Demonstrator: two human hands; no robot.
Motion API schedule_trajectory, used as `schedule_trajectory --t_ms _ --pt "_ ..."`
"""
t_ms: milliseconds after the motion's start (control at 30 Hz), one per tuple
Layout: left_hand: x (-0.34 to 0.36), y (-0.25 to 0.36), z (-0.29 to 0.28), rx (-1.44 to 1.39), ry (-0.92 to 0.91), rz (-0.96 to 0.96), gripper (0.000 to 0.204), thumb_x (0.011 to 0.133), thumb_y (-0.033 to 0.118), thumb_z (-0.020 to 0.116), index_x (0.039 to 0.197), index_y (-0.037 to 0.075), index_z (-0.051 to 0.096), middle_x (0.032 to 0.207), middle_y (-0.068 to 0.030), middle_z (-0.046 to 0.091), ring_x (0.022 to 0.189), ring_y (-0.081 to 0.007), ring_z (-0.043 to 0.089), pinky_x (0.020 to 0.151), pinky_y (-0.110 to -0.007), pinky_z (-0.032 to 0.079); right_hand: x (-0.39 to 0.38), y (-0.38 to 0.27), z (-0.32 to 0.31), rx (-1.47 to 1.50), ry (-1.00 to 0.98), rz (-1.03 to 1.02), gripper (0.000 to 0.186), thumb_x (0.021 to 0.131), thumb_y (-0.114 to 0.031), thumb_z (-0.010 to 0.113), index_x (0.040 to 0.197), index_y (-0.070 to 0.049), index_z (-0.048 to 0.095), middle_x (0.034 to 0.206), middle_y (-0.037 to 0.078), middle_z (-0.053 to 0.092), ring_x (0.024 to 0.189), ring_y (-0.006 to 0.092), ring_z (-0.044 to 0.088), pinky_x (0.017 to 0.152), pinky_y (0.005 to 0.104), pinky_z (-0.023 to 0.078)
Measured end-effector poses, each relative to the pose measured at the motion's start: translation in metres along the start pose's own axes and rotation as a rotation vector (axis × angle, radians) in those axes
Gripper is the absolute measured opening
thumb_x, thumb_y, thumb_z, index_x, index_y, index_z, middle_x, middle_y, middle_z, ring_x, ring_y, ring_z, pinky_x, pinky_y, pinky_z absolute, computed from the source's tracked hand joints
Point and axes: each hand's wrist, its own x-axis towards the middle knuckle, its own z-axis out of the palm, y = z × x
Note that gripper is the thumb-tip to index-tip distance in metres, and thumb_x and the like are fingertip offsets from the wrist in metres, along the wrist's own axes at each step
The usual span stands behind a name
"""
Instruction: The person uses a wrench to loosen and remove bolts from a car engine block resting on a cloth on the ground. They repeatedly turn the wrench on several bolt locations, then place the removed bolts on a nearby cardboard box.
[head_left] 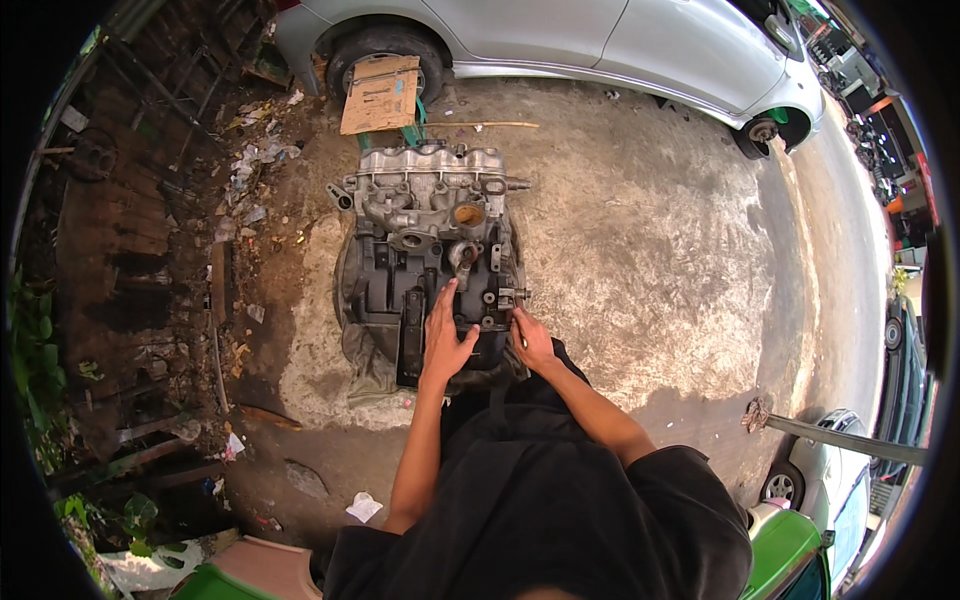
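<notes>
An engine (430, 174) stands on the ground in front of me, with a silver upper part and a black lower block (378, 272) bearing fittings and a rusty-looking port. My left hand (446, 335) rests against the block's middle, fingers stretched out toward a metal housing (462, 256). My right hand (530, 340) is at the block's right side, just below a small metal bracket (510, 298), its fingers closed round something small that I cannot make out. A dark crumpled cover (365, 375) lies under the engine.
A cardboard sheet (378, 95) with tools sits on a green stool beyond the engine, before a silver car (650, 45). Rubbish (255, 165) and dark boards (135, 230) line the left. A pole (850, 440), other cars and green objects (780, 560) are at the right.
</notes>
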Motion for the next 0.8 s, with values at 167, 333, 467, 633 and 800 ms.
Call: schedule_trajectory --t_ms 167,333,467,633,800 --pt "0.001 0.003 -0.001 0.017 0.001 0.007 0.092 0.088 0.011 0.073 0.164 0.01 0.021 0.164 -0.0169 0.036 0.148 -0.0412 0.037 0.121 -0.051 0.03 0.003 0.017 -0.006 -0.008 0.082 0.075 0.015 0.099 -0.009 0.056 0.113 -0.004 0.057 0.107 0.025 0.064 0.099 0.0456 0.063 0.082 0.0542 0.05" --pt "0.0 0.003 -0.002 0.004 -0.001 -0.025 0.092 0.087 0.01 0.073 0.164 0.01 0.022 0.164 -0.0173 0.036 0.149 -0.0411 0.037 0.121 -0.051 0.03 0.009 0.024 -0.018 0.289 0.108 0.19 0.013 0.102 -0.007 0.048 0.108 -0.002 0.059 0.08 0.013 0.061 0.06 0.0173 0.056 0.057 0.033 0.046" --pt "0.001 0.001 -0.001 -0.041 0.011 -0.008 0.093 0.087 0.01 0.074 0.164 0.015 0.023 0.162 -0.0178 0.038 0.151 -0.0392 0.034 0.12 -0.052 0.03 0.029 0.03 -0.023 0.624 -0.02 0.41 0.017 0.101 -0.01 0.046 0.105 -0.003 0.062 0.076 0.011 0.069 0.057 0.0158 0.058 0.057 0.0338 0.048" --pt "0.001 0.002 0.0 -0.008 -0.008 -0.032 0.093 0.086 0.009 0.074 0.164 0.015 0.023 0.162 -0.0184 0.039 0.149 -0.0402 0.036 0.119 -0.051 0.031 0.079 0.045 -0.036 0.705 -0.212 0.595 0.024 0.101 -0.014 0.043 0.104 0.0 0.062 0.088 0.018 0.075 0.049 0.0181 0.054 0.051 0.0342 0.047" --pt "0.001 0.002 -0.001 -0.049 -0.007 -0.039 0.093 0.086 0.009 0.074 0.164 0.015 0.024 0.161 -0.0178 0.039 0.148 -0.0401 0.038 0.118 -0.051 0.033 0.114 0.041 -0.06 0.716 -0.384 0.689 0.025 0.1 -0.017 0.043 0.1 -0.001 0.061 0.082 0.021 0.076 0.046 0.0186 0.052 0.049 0.0338 0.046"
